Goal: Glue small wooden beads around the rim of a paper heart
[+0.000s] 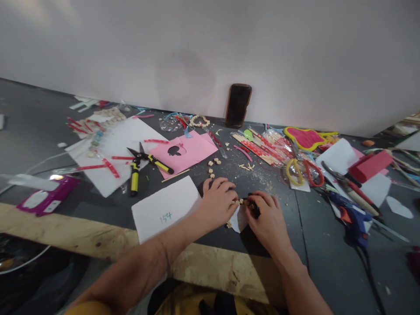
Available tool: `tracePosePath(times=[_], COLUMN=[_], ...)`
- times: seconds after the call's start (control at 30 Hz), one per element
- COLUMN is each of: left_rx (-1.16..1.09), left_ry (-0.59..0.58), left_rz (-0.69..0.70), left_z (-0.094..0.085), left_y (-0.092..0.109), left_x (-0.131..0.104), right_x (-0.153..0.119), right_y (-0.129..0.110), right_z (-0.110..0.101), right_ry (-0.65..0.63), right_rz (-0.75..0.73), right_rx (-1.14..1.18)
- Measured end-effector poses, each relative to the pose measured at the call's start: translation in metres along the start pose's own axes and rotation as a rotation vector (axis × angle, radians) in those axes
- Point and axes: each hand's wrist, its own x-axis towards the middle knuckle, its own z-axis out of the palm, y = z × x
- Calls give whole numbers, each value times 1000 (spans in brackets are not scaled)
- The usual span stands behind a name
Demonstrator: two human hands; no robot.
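Observation:
My left hand (218, 199) is closed around the left end of a short row of small beige clustered pieces (241, 201). My right hand (267, 218) closes at the row's other end on a small black item (254, 208), whose kind I cannot make out. A white paper scrap (239, 220) lies under and between the hands. More beige clusters (215, 162) are scattered just beyond my left hand, and another sits below it. The white sheet marked 154 (167, 209) lies partly under my left forearm.
Yellow-black pliers (135, 175) and pink paper (193, 151) lie to the left. Scissors (297, 170), red-handled pliers (356, 188) and a blue glue gun (356, 223) are to the right. A phone (238, 105) leans on the wall. A purple device (49, 194) stands at far left.

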Motion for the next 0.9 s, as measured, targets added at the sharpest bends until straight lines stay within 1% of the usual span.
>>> tracePosePath(times=[0.1, 0.27, 0.47, 0.67, 0.9], left_rx=[8, 20, 6, -2, 2], left_ry=[-6, -2, -2, 13, 16], left_rz=[-1, 15, 9, 21, 20], left_z=[1, 4, 4, 5, 4], left_y=[0, -2, -2, -3, -3], left_x=[0, 0, 0, 0, 0], right_x=[1, 2, 2, 2, 1], right_y=[-3, -8, -8, -7, -2], right_z=[-2, -2, 1, 0, 4], right_ry=[-18, -76, -52, -60, -30], right_rz=[9, -22, -37, -51, -66], right_rx=[-8, -33, -31, -33, -26])
